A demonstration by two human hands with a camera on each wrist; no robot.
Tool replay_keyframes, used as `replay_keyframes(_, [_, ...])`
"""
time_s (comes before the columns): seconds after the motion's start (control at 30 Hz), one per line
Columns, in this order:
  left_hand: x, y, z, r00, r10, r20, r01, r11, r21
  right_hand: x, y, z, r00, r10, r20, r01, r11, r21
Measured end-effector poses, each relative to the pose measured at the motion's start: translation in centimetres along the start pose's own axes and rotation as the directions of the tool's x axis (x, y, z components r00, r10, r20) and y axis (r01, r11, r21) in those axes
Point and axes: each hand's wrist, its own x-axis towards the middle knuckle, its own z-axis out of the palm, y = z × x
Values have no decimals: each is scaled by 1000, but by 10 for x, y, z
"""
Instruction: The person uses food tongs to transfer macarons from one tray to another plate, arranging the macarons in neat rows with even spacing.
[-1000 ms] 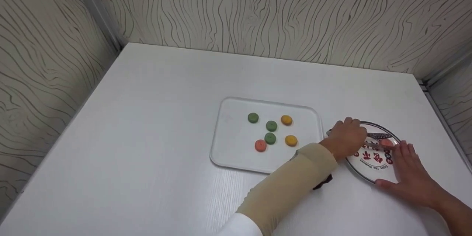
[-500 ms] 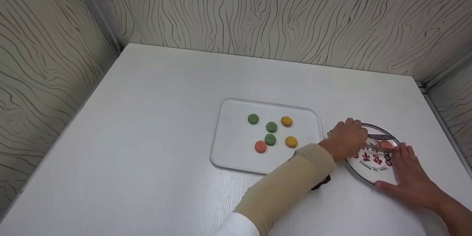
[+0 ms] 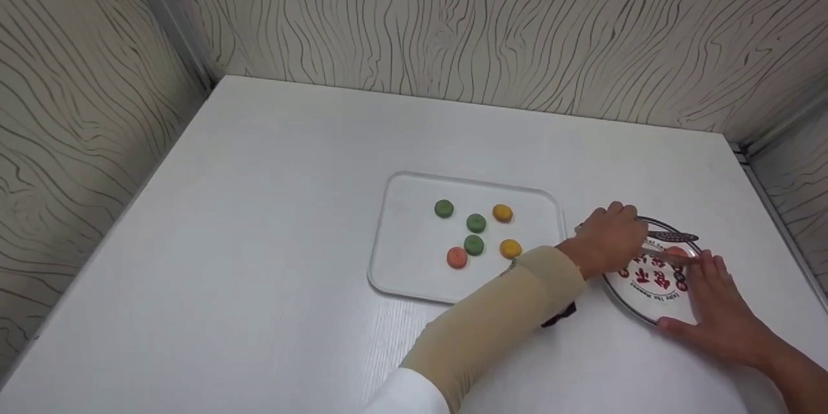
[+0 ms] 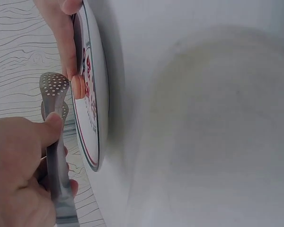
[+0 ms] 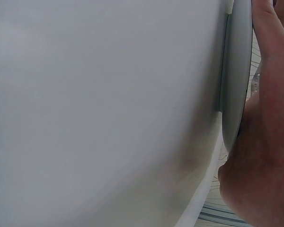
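Note:
In the head view my left hand (image 3: 611, 239) reaches across to the right and grips metal tongs (image 3: 673, 237) with perforated ends. The tongs' ends stand apart over a round plate (image 3: 640, 307) with red characters and a dark rim. Between them lies a small pink-orange macaron-like piece (image 3: 677, 251). The left wrist view shows the tongs (image 4: 61, 175) in my left hand (image 4: 19, 165), one perforated end beside the layered piece (image 4: 78, 87). My right hand (image 3: 728, 317) rests on the plate's right edge, fingers extended; the right wrist view shows it against the rim.
Left of the plate lies a white rectangular tray (image 3: 407, 272). On it are green pieces (image 3: 476, 222), yellow pieces (image 3: 502, 213) and one pink-orange piece (image 3: 457, 257). My left sleeve (image 3: 498, 317) crosses its lower right corner. Wood-patterned panels (image 3: 440, 26) border the table.
The tongs' far end has moved up and outward past the plate's rim, so the ends are wider apart. My left hand has shifted slightly upward. My right hand has stayed put.

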Motion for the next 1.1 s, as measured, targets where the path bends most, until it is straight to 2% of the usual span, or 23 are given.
replay_keyframes(0.23, [-4, -4, -8, 1000, 26, -6, -26, 999, 20, 0, 0, 1, 1000, -4, -1, 4, 1000, -17])
replay_keyframes(0.5, [-8, -10, -16, 999, 43, -14, -43, 999, 0, -1, 1, 1, 1000, -9, -13, 9, 1000, -7])
replay_keyframes(0.77, [-12, -11, -22, 998, 67, -12, -67, 998, 9, -1, 1, 2, 1000, -17, -14, 17, 1000, -22])
replay_keyframes(1.1, [-14, -20, -21, 997, 71, -25, -72, 997, -14, -2, 1, 1, 999, -31, -27, 31, 1000, -2])
